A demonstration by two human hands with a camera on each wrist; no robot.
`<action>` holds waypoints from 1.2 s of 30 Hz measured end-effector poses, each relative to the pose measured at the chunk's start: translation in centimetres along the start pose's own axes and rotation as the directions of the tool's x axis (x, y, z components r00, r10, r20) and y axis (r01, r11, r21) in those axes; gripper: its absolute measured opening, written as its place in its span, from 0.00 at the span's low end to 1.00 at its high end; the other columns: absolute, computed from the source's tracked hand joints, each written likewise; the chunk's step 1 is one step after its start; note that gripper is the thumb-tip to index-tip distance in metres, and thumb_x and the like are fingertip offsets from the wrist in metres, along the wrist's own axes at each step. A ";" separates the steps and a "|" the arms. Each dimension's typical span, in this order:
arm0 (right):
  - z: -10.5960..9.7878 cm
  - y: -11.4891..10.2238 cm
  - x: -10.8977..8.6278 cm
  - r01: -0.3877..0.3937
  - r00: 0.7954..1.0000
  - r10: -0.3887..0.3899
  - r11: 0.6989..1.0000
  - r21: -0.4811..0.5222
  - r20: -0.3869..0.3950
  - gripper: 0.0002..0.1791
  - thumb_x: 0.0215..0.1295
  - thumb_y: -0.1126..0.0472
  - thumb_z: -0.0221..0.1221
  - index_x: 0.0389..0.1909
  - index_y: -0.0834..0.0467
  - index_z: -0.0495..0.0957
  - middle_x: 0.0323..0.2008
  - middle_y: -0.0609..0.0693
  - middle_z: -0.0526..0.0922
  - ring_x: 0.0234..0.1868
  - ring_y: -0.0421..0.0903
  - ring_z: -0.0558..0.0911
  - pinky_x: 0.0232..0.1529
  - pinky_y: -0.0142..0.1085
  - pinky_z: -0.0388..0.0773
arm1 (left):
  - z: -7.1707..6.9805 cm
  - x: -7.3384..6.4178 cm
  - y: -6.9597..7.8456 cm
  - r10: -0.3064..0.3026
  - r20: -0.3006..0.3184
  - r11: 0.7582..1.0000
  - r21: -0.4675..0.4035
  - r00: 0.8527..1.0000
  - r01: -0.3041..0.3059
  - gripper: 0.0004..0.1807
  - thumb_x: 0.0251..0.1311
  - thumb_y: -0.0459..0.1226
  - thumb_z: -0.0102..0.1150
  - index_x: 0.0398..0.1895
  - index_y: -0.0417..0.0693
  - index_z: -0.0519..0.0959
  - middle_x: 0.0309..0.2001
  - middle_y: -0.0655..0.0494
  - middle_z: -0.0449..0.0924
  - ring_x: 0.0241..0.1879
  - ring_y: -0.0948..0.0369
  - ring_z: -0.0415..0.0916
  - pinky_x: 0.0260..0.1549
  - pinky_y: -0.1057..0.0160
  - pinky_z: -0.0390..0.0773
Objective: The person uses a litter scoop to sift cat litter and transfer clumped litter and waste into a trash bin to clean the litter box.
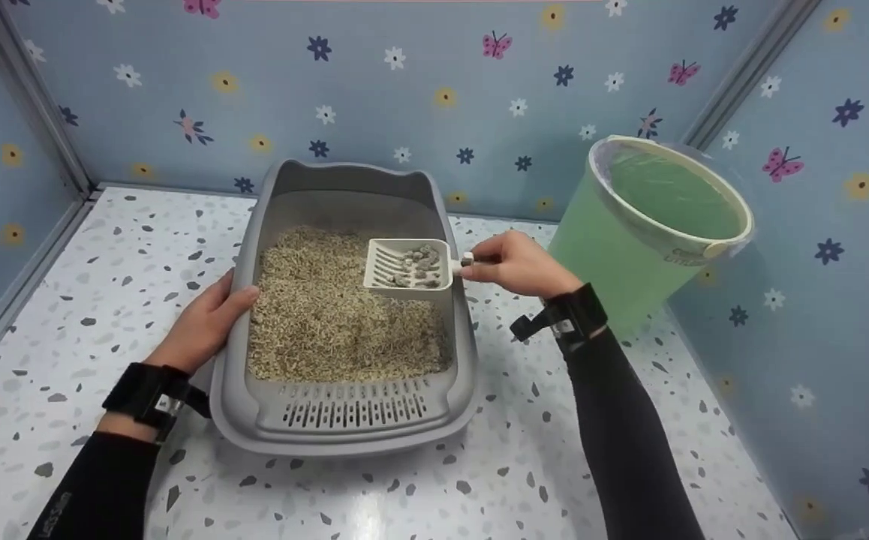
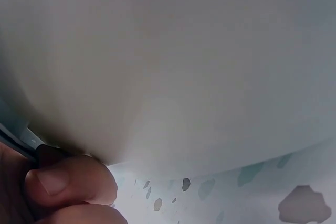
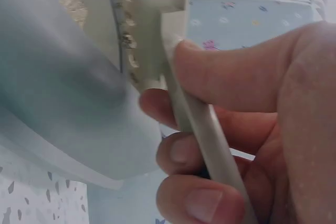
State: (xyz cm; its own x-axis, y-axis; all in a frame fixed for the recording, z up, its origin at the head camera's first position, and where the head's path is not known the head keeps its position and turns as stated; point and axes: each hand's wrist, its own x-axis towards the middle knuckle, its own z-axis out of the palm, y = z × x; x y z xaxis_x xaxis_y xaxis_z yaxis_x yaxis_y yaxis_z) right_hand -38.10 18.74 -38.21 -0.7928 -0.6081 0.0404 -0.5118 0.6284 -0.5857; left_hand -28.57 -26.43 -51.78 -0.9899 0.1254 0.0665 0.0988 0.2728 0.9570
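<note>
A grey litter box point(image 1: 344, 442), partly filled with tan litter point(image 1: 329, 315), stands on the speckled surface. My left hand point(image 1: 205, 319) grips its left side, thumb over the rim and fingers against the outer wall. In the left wrist view the curled fingers point(image 2: 73, 182) show beside the pale wall. My right hand point(image 1: 521, 264) holds a white slotted litter scoop point(image 1: 371, 266) by its handle point(image 3: 210, 140), thumb on top and fingers curled beneath. Several grey clumps point(image 1: 421, 262) lie in the scoop, which is over the right part of the box.
A green bin point(image 1: 599, 247) with a clear plastic liner stands behind and right of the box. Flower-patterned panels point(image 1: 374, 97) close off the back and both sides. The white speckled surface point(image 1: 509, 450) runs around the box.
</note>
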 end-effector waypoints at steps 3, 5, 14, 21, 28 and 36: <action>0.9 -0.8 0.5 0.046 0.998 -0.046 0.999 0.017 0.031 0.26 0.78 0.49 0.70 0.21 0.47 0.69 0.20 0.40 0.64 0.21 0.41 0.63 0.27 0.36 0.62 | -0.2 -0.1 0.2 -0.005 0.001 1.000 0.003 1.000 0.005 0.43 0.87 0.58 0.48 0.94 0.57 0.47 0.79 0.32 0.68 0.67 0.40 0.77 0.56 0.69 0.81; 1.5 -1.3 0.8 0.064 0.997 -0.066 0.997 0.035 0.043 0.26 0.78 0.48 0.70 0.21 0.46 0.69 0.20 0.40 0.65 0.22 0.40 0.64 0.28 0.36 0.63 | -0.4 -0.1 0.4 -0.013 0.006 1.000 0.008 1.000 0.013 0.43 0.87 0.59 0.48 0.94 0.58 0.47 0.77 0.32 0.70 0.65 0.40 0.79 0.54 0.67 0.84; 1.4 -0.8 -0.1 0.037 0.999 -0.037 0.999 0.017 0.000 0.18 0.77 0.51 0.71 0.25 0.49 0.80 0.20 0.40 0.68 0.22 0.40 0.66 0.27 0.36 0.65 | -0.3 -0.1 0.5 -0.022 0.003 1.000 0.015 1.000 0.022 0.44 0.86 0.61 0.48 0.94 0.57 0.47 0.72 0.32 0.74 0.57 0.46 0.83 0.50 0.60 0.88; 1.2 -0.6 -0.2 0.038 0.999 -0.039 0.999 0.035 0.020 0.19 0.78 0.54 0.70 0.24 0.49 0.78 0.21 0.41 0.67 0.22 0.41 0.66 0.28 0.37 0.65 | 0.0 0.0 0.5 -0.006 -0.006 1.000 -0.005 1.000 0.006 0.42 0.87 0.58 0.49 0.94 0.56 0.49 0.71 0.32 0.75 0.55 0.51 0.83 0.52 0.62 0.86; 1.0 -0.8 -0.1 0.045 0.999 -0.046 0.997 0.066 0.018 0.25 0.79 0.51 0.70 0.22 0.47 0.69 0.21 0.41 0.63 0.23 0.41 0.64 0.30 0.36 0.64 | -0.1 -0.1 0.4 -0.013 -0.007 1.000 -0.001 1.000 0.013 0.43 0.87 0.59 0.48 0.94 0.54 0.48 0.73 0.32 0.74 0.60 0.45 0.82 0.54 0.65 0.85; 0.3 -0.7 -0.4 0.066 0.998 -0.067 0.996 0.067 0.003 0.26 0.79 0.50 0.69 0.22 0.47 0.68 0.21 0.41 0.62 0.24 0.42 0.62 0.32 0.37 0.61 | 0.0 0.1 0.4 -0.005 -0.008 1.000 -0.005 1.000 0.005 0.43 0.87 0.59 0.48 0.94 0.55 0.49 0.76 0.33 0.72 0.66 0.41 0.79 0.56 0.69 0.82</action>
State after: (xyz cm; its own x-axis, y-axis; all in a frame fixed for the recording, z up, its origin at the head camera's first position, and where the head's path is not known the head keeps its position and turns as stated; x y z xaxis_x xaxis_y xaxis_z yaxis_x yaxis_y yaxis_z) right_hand -37.35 18.40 -38.06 -0.7561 -0.6499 0.0770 -0.5400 0.5530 -0.6345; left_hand -28.62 -26.35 -51.37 -0.9912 0.1163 0.0639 0.0933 0.2684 0.9588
